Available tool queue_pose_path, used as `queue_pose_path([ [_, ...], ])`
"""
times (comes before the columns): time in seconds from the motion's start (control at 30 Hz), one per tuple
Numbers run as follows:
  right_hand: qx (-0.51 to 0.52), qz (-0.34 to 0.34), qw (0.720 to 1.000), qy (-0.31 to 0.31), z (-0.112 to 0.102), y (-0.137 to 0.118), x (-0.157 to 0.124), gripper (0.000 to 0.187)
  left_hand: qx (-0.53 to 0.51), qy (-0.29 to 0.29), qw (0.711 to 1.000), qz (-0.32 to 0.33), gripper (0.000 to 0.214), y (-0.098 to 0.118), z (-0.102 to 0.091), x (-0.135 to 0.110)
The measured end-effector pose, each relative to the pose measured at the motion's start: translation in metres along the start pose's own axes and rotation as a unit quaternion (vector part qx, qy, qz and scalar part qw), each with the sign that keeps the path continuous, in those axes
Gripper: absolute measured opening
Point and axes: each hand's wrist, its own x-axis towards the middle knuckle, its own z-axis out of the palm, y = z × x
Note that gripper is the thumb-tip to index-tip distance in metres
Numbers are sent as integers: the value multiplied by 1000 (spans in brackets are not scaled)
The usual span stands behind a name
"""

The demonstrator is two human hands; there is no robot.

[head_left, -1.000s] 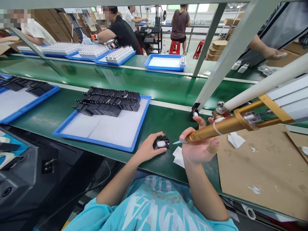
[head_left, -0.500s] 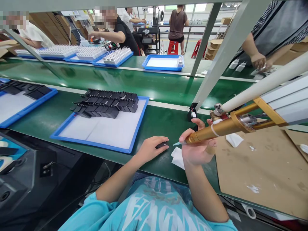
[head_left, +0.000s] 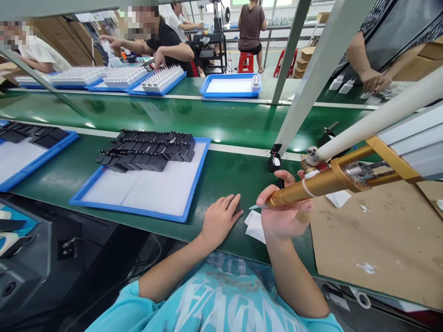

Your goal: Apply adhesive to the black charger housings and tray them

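Observation:
My left hand (head_left: 219, 220) rests palm-down low over the green bench (head_left: 166, 228), its fingers closed around a small black piece (head_left: 238, 209) that is mostly covered. My right hand (head_left: 285, 220) is wrapped from below around a gold-coloured dispensing gun (head_left: 294, 191). The gun's pale blue nozzle (head_left: 255, 207) points left, close beside the black piece; whether they touch I cannot tell. White paper (head_left: 255, 227) lies beneath the nozzle. Just beyond my right fingers stands a small black box (head_left: 275, 162) with its lid raised.
A blue-rimmed tray (head_left: 185, 213) with rows of black boxes (head_left: 152, 150) lies left, another tray (head_left: 38, 161) farther left. A slanting white post (head_left: 304, 85) and white tube (head_left: 374, 122) rise at right. Cardboard (head_left: 374, 240) covers the right side. Co-workers sit across the green conveyor (head_left: 173, 115).
My left hand has turned over the black piece, its back now facing up and hiding more of it. My right hand and the gun stay put. A dark item has appeared on the conveyor at right.

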Motion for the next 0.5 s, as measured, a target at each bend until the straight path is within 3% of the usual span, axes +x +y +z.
queue_pose_path([
  [0.2, 19, -7, 1000, -13, -2, 0, 0, 33, 75, -80, 994, 14, 29, 2, -4, 5],
  [0.27, 19, -3, 1000, -17, -2, 0, 0, 33, 20, -81, 997, 3, 27, -3, -7, 8],
  [0.33, 17, -4, 1000, -15, -2, -1, 1, 34, -115, -78, 989, -45, 27, -11, -10, 10],
  [0.4, 11, -8, 1000, -5, -2, -1, 1, 33, -313, -82, 936, -137, 30, -18, -13, 13],
  [0.43, 8, -9, 1000, 0, -2, -1, 1, 33, -418, -91, 884, -187, 33, -21, -14, 14],
  [0.5, 7, -10, 1000, 9, -2, -1, 2, 34, -593, -110, 754, -262, 40, -24, -17, 15],
])
